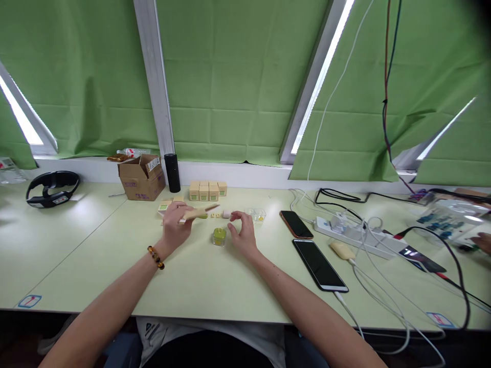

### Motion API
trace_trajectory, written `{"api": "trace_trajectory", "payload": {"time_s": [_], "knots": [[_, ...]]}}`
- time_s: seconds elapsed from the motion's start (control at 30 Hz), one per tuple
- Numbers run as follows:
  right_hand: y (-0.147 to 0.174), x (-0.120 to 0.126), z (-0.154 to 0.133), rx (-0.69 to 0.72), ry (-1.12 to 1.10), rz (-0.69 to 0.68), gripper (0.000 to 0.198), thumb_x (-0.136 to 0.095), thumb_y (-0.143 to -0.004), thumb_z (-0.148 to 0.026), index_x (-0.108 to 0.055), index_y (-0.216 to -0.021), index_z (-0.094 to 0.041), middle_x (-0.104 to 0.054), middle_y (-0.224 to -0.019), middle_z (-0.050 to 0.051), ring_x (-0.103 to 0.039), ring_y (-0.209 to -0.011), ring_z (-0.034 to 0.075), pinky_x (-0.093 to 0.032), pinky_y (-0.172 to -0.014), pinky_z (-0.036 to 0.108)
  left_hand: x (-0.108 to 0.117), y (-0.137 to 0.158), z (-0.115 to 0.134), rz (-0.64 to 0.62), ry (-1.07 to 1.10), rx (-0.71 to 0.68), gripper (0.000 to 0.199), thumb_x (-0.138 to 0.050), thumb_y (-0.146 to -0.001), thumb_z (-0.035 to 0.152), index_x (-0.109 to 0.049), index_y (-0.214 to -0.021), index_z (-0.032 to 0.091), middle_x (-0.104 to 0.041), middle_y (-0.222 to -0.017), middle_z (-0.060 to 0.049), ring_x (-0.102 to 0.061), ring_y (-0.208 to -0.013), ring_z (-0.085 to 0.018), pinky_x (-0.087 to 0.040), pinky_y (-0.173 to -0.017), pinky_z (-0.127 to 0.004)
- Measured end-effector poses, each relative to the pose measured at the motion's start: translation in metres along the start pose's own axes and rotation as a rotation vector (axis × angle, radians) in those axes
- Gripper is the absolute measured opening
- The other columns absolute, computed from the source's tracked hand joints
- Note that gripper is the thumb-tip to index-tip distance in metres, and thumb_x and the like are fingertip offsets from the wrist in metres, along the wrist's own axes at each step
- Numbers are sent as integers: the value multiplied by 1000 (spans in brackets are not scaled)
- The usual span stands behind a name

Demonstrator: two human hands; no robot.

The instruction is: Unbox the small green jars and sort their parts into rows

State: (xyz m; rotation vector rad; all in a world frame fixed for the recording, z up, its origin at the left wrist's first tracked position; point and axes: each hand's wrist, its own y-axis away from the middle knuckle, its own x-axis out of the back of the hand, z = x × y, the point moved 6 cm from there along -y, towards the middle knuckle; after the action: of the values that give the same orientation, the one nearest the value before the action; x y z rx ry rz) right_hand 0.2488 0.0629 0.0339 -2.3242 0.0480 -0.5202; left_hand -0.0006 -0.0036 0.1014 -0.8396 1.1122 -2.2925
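Note:
My left hand [176, 225] grips a small kraft-cardboard box [195, 213], tilted with a flap sticking out to the right. Below and right of it, a small square clear jar with a green top [219, 236] rests on the table. My right hand [244, 236] is just right of the jar and apart from it, fingers curved, with a gap between thumb and forefinger and nothing visible in it. Between the hands lie tiny yellowish pieces [215, 215] and a small pale pink item [226, 214]. Behind my right hand sits a clear plastic case [260, 214] holding something yellow.
Several small kraft boxes [209, 191] stand at the back beside a black cylinder [172, 173] and an open carton [141, 179]. Headgear [51, 189] lies far left. Two phones [320, 266], a power strip [353, 237] and tangled cables fill the right. Another person's hand [482, 242] shows at the right edge.

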Motion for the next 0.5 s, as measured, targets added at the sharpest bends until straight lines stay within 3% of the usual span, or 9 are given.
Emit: {"api": "trace_trajectory", "payload": {"time_s": [0.07, 0.17, 0.3, 0.4, 0.5], "knots": [[-1, 0, 4, -24, -6, -4, 30, -59, -91, -25, -57, -121, -24, -70, -104, 6, -56, -112, 29, -44, -104, 51, 4, -11, -10, -70, -1, 213, 24, -74, -81, 43, -69, -74, 21, -72, -80, -6, -62, -77, -23, -47, -72, -36], [-2, -1, 10, -64, -8, -18, 29, -58, -92, -26, -57, -121, -24, -71, -103, 6, -56, -112, 30, -43, -103, 52, 11, -21, -24, -299, 119, 456, 31, -77, -74, 48, -71, -79, 18, -67, -70, -2, -56, -62, -17, -40, -60, -29], [-1, -4, 13, -94, -5, -36, 28, -57, -92, -27, -57, -120, -24, -71, -103, 6, -55, -113, 31, -42, -104, 53, 37, -21, -43, -388, 101, 547, 44, -83, -66, 47, -74, -97, 17, -57, -56, 5, -48, -54, -14, -31, -55, -26], [-1, -7, 14, -101, -4, -53, 27, -57, -92, -27, -57, -119, -23, -71, -103, 6, -55, -113, 31, -42, -105, 53, 55, -4, -61, -407, 28, 590, 45, -81, -65, 46, -71, -98, 17, -49, -51, 8, -42, -52, -13, -28, -55, -26], [-1, -9, 16, -115, -1, -72, 27, -55, -92, -27, -57, -119, -23, -70, -103, 6, -55, -114, 31, -41, -106, 53, 65, 19, -77, -444, -51, 645, 46, -79, -66, 48, -66, -98, 18, -53, -52, 7, -42, -51, -14, -27, -56, -26]]}}
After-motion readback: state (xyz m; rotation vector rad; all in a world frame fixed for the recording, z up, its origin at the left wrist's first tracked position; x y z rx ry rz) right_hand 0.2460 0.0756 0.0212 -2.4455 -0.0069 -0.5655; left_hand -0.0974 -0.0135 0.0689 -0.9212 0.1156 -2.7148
